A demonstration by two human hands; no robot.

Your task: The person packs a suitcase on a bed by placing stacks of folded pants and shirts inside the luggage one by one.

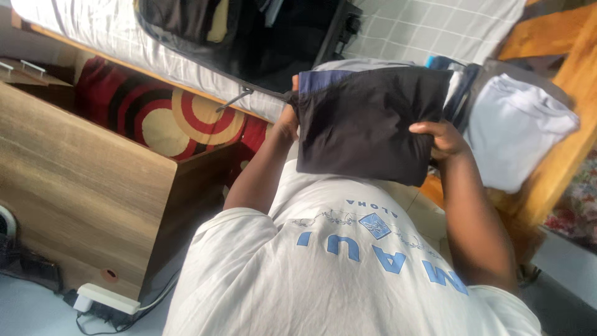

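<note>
We hold a folded dark garment (pixel 367 124) up in front of our chest, one hand at each side. Our left hand (pixel 287 121) pinches its left edge, thumb tip showing above the blue band at the top corner, the other fingers hidden behind the cloth. Our right hand (pixel 443 138) clamps the right edge, thumb laid flat across the front of the cloth, fingers behind. Both grips pressed together on the garment.

Garment: near black, roughly square as folded, hanging flat between the hands, a navy strip along its upper left. Its lower edge hangs just above our white shirt (pixel 348 267), which carries blue print.

Behind the garment, a bed (pixel 435 28) with a pale checked sheet. On it, an open black bag (pixel 280 37) lies with its zipped rim toward us, a pull tab hanging off the mattress edge. To the right of the garment, a stack of folded clothes (pixel 516 130) in light grey sits on the bed, partly behind our right hand; more folded pieces in blue and grey show between stack and garment.

Wooden bed frame (pixel 559 155) runs down the right side. At left, a wooden cabinet (pixel 74 180) stands on a red rug (pixel 161 118) with ring patterns. A white power strip (pixel 106 298) lies on the floor by the cabinet's corner.
</note>
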